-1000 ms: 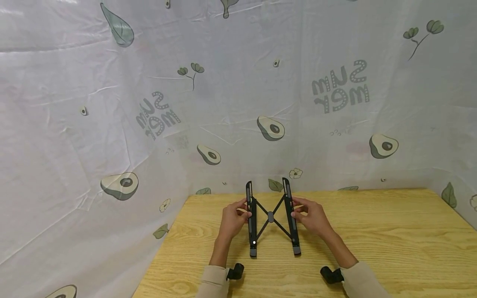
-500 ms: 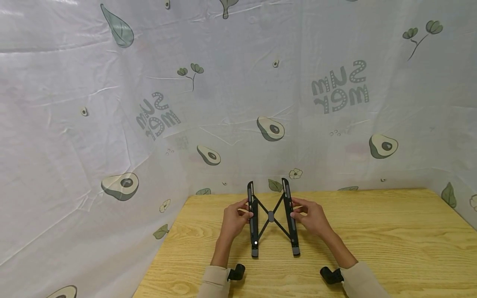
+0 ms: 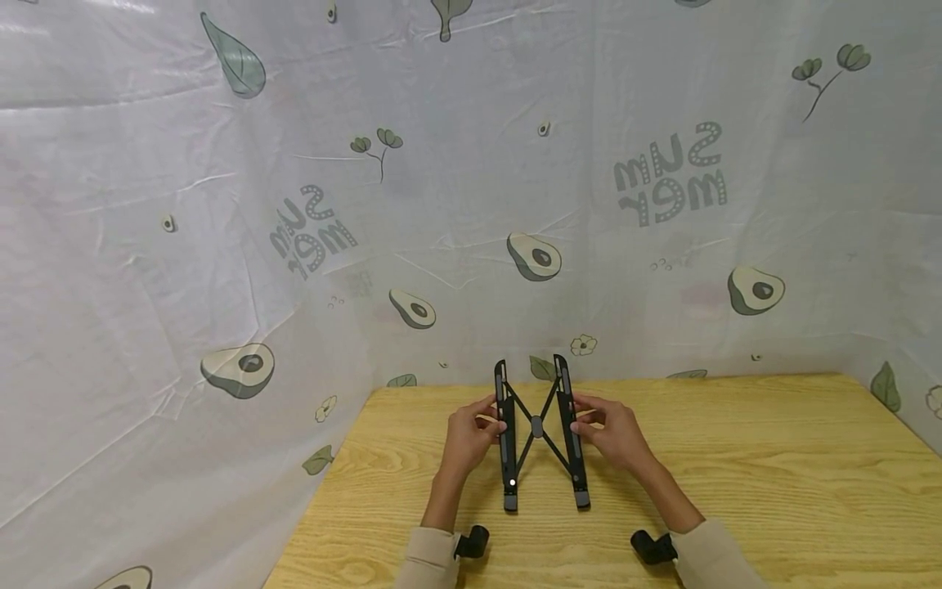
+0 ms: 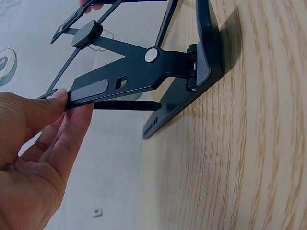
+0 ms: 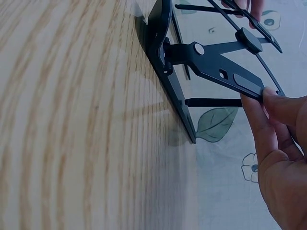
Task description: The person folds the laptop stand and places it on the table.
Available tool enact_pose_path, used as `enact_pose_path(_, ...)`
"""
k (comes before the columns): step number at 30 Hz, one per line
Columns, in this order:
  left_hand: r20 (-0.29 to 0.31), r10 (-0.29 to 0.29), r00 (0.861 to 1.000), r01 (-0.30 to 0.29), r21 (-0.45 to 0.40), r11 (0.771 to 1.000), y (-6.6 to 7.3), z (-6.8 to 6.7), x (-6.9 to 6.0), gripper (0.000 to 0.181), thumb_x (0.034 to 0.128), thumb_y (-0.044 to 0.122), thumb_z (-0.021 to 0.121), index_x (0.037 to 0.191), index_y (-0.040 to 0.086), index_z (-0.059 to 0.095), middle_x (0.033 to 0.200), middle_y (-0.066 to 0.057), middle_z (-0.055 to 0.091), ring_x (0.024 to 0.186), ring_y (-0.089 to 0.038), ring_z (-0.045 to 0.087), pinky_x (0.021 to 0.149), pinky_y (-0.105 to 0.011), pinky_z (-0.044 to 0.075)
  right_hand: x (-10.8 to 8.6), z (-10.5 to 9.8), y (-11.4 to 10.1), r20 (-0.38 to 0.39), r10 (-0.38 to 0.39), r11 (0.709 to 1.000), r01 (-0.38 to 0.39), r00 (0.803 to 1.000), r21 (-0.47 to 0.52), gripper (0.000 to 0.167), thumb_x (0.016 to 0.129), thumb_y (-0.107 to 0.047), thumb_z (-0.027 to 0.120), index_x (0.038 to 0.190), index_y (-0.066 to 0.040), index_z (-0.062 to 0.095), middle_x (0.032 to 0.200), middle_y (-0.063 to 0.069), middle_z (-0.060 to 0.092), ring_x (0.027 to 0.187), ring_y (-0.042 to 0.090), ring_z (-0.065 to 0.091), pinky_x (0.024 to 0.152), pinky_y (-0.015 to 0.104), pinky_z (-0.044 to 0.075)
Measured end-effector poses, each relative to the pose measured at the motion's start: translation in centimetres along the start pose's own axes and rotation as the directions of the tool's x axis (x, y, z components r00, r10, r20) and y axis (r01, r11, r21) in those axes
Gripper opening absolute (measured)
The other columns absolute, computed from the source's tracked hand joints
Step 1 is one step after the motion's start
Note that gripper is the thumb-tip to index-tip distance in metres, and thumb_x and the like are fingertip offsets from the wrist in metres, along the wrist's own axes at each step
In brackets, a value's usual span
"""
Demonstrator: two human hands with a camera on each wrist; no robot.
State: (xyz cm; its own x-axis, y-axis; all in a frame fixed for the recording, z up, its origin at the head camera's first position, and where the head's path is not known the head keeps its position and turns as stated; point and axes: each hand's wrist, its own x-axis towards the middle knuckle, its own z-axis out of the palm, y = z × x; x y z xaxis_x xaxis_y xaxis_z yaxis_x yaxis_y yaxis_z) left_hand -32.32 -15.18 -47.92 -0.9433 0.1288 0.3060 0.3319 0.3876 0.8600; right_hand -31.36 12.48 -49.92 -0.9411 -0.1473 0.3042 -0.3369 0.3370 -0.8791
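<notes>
A pale printed curtain (image 3: 441, 196) hangs behind the wood-grain table (image 3: 736, 466), and on this table stands a black folding stand (image 3: 536, 426) with crossed bars (image 3: 527, 449). The left hand (image 3: 468, 433) pinches its left rail (image 3: 508, 442), and the right hand (image 3: 614, 432) pinches the right rail (image 3: 565, 405), both about midway along. To do this well, the hands should probably push evenly and gently, so that nothing twists; whether the base (image 4: 177, 98) lies fully flat, the dim wrist views do not show surely
</notes>
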Motion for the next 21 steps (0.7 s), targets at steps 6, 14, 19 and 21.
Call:
enact_pose_path(6,0.002,0.004,1.0,-0.004,-0.002,1.0,-0.05,0.17,0.08,0.055,0.0942,-0.01,0.074,0.147,-0.003,0.063,0.104,-0.022,0.074,0.089,-0.031,0.08,0.067,-0.031,0.067,-0.01,0.05,-0.06,-0.004,0.004,1.0,-0.004,1.0,-0.005,0.054,0.097,0.005,0.074,0.149,0.003,0.061,0.132,0.027,0.071,0.103,0.03,0.077,0.077,0.032,0.068)
enact_pose_path(14,0.008,0.009,1.0,-0.009,-0.004,1.0,-0.23,0.42,0.1,0.056,0.0943,-0.01,0.075,0.148,-0.002,0.062,0.104,-0.022,0.074,0.089,-0.031,0.08,0.066,-0.028,0.067,-0.15,0.03,-0.39,-0.007,-0.001,1.0,0.0,1.0,-0.013,0.054,0.097,0.006,0.073,0.149,0.002,0.061,0.132,0.027,0.071,0.104,0.033,0.077,0.078,0.038,0.068)
enact_pose_path(19,0.006,0.019,1.0,-0.019,-0.001,1.0,-0.22,0.51,0.12,0.056,0.094,-0.01,0.075,0.148,-0.002,0.062,0.105,-0.023,0.074,0.088,-0.031,0.079,0.066,-0.028,0.066,-0.18,0.02,-0.4,-0.008,-0.01,1.0,0.01,1.0,-0.018,0.054,0.097,0.006,0.073,0.149,0.003,0.061,0.132,0.027,0.071,0.104,0.034,0.077,0.077,0.036,0.068)
enact_pose_path(21,0.008,0.019,1.0,-0.019,0.003,1.0,-0.19,0.49,0.14,0.056,0.0944,-0.01,0.075,0.148,-0.002,0.062,0.105,-0.024,0.074,0.087,-0.031,0.08,0.066,-0.027,0.066,-0.13,0.09,-0.29,-0.011,-0.013,1.0,0.013,1.0,-0.02,0.054,0.097,0.006,0.074,0.149,0.003,0.061,0.132,0.027,0.071,0.104,0.033,0.077,0.077,0.036,0.068)
